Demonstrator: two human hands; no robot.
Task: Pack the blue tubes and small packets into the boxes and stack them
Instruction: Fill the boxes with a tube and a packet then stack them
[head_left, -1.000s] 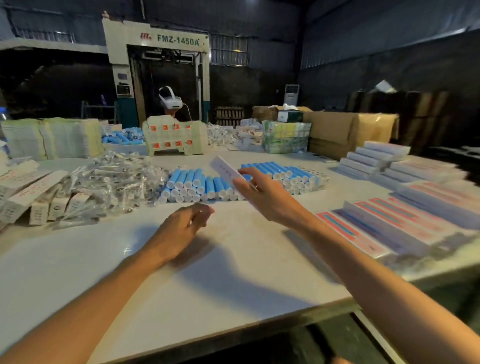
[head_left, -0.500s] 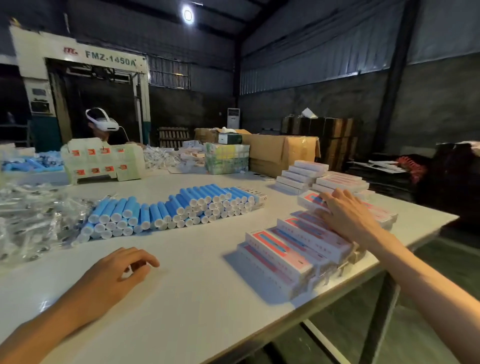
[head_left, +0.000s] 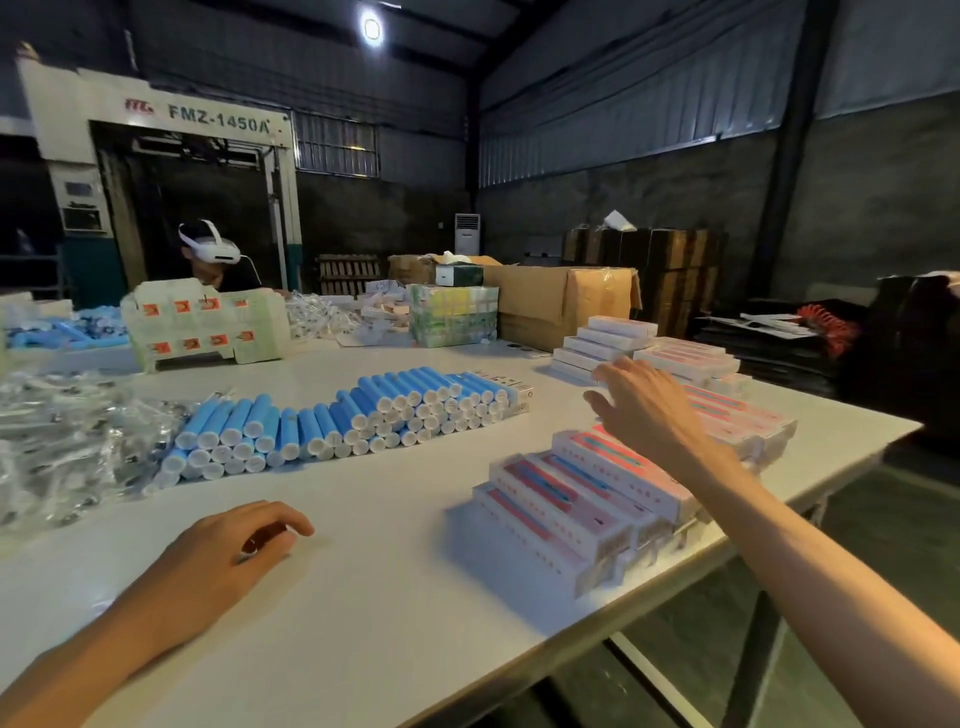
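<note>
Hands among cardboard boxes and capped tubes

My right hand (head_left: 644, 410) hovers, fingers spread, over pink-striped boxes (head_left: 576, 488). My left hand (head_left: 228, 551) rests loosely curled on the smooth white table (head_left: 363, 597). The cylindrical blue tubes (head_left: 332, 421) lie mid-table beside crinkly clear packets (head_left: 62, 431). The machine (head_left: 218, 122) reads "FMZ-1450A".

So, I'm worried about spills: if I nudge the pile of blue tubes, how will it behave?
Probably they roll: the blue tubes are round, lying stacked in layers on the smooth white table. The top layer would likely tumble first. They look stiff, likely light.
</note>
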